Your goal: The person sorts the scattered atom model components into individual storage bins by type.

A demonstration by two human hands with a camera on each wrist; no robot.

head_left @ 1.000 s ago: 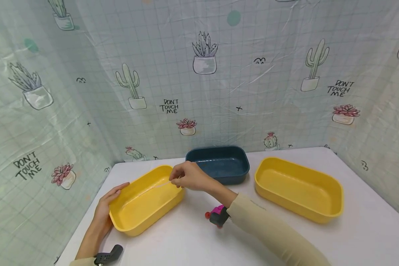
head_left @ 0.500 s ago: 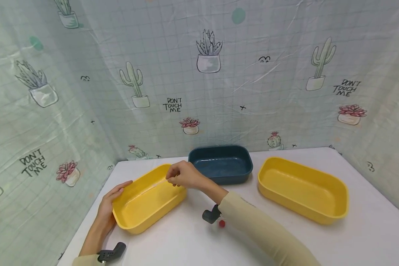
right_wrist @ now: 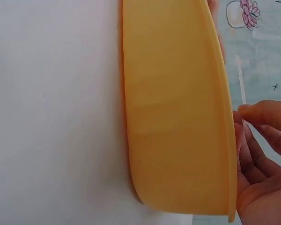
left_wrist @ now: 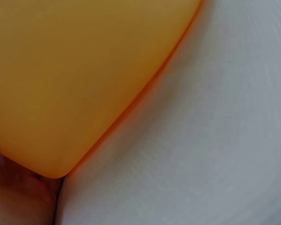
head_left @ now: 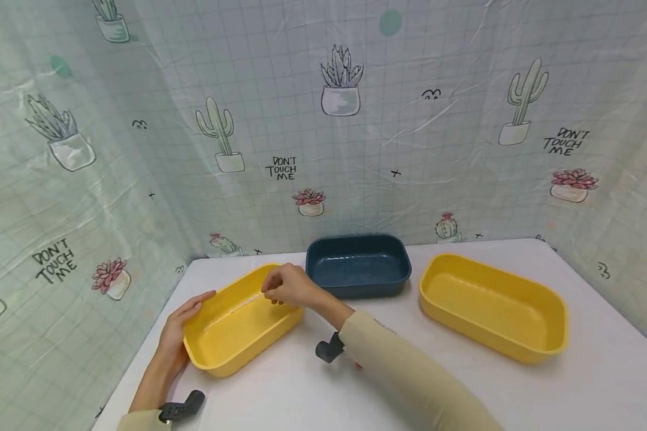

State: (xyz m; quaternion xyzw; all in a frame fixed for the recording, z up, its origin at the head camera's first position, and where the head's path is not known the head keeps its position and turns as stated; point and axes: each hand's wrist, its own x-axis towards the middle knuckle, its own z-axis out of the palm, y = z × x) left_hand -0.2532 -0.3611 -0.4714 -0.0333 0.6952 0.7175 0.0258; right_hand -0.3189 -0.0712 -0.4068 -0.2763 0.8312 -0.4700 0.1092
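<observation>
In the head view my right hand (head_left: 288, 285) is over the far end of the left yellow tray (head_left: 237, 363). Between thumb and fingertip it pinches a thin white stick (right_wrist: 241, 82), its far tip a little thicker, like a cotton swab. The stick points down and left over the tray's inside; whether it touches the bottom I cannot tell. My left hand (head_left: 174, 335) rests along the outer left side of this tray, fingers extended up to the rim. The left wrist view shows mostly the tray's outer wall (left_wrist: 84, 84).
A dark blue tray (head_left: 358, 287) stands at the back middle, close to my right hand. Another yellow tray (head_left: 490, 326) lies to the right. A small red thing (head_left: 358, 365) peeks out beneath my right sleeve, mostly hidden. A printed curtain (head_left: 366, 179) closes off the back.
My right hand has moved slightly left with the cotton swab, farther over the tray. Its sleeve now covers most of the pink and red thing. The left hand keeps its place.
</observation>
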